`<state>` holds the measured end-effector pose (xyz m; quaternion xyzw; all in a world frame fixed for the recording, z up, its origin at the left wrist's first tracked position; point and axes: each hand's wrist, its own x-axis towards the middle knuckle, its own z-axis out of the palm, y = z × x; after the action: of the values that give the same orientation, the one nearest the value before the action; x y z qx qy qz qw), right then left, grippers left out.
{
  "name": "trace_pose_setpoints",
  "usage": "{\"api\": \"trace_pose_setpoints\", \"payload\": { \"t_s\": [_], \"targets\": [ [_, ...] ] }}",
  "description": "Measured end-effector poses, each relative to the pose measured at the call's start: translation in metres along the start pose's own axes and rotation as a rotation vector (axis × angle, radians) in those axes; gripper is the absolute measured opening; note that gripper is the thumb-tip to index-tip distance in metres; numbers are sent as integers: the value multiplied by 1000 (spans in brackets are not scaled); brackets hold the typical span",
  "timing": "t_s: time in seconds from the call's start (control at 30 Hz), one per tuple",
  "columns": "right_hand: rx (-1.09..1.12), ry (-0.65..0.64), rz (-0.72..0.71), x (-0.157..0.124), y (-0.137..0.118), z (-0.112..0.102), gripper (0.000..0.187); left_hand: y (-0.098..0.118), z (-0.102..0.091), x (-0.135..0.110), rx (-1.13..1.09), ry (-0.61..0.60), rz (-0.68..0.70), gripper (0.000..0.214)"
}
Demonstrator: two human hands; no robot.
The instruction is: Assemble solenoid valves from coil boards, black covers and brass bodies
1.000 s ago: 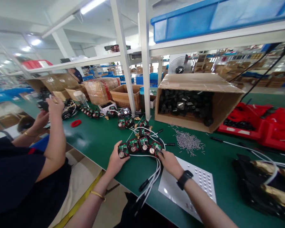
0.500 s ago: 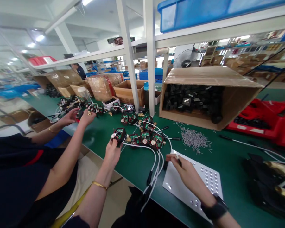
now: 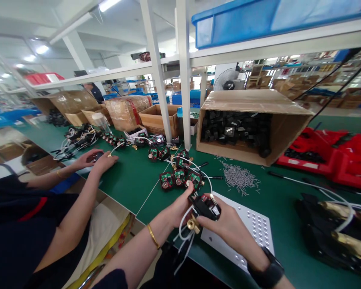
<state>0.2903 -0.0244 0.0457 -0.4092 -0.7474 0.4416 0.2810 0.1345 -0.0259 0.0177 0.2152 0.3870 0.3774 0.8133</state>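
Note:
Between my two hands is a black-cased circuit-board unit [image 3: 205,208], tilted, with a brass fitting [image 3: 193,224] and a white cable on its near side. My left hand [image 3: 180,210] closes on its left side, thumb raised along the edge. My right hand [image 3: 228,224] grips the right side, with the fingers partly hidden behind it. A slim shiny piece [image 3: 213,199] sticks up by the right fingers; I cannot tell whether it is a tool. Just beyond, several open units with green boards [image 3: 178,177] stand on the green bench, under white cables.
A perforated white metal plate [image 3: 255,224] lies under my right forearm. Behind it are a heap of small screws [image 3: 239,176], a carton [image 3: 273,152] of black parts and red bins [image 3: 313,156]. At left, a co-worker's hands [image 3: 100,160] hold another unit. Brass-ended black assemblies [image 3: 325,241] sit at right.
My left hand has brought the circuit-board unit right and nearer to me, from beside the other units. My right hand has come off the plate onto the unit. The view has shifted slightly.

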Motion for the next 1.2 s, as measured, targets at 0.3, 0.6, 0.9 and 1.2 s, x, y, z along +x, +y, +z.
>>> {"api": "trace_pose_setpoints", "payload": {
  "t_s": [0.3,0.6,0.9,1.2],
  "targets": [
    [-152,356,374,-46,75,-29,55,-30,0,-76,739,42,-17,51],
    [-364,453,234,-54,47,15,49,-93,24,-14,1576,556,865,76],
    [-791,298,343,-111,83,-28,42,-94,29,13,946,423,728,65],
    [-902,83,198,-98,107,-56,38,-85,38,6,860,327,543,57]
  ]
}}
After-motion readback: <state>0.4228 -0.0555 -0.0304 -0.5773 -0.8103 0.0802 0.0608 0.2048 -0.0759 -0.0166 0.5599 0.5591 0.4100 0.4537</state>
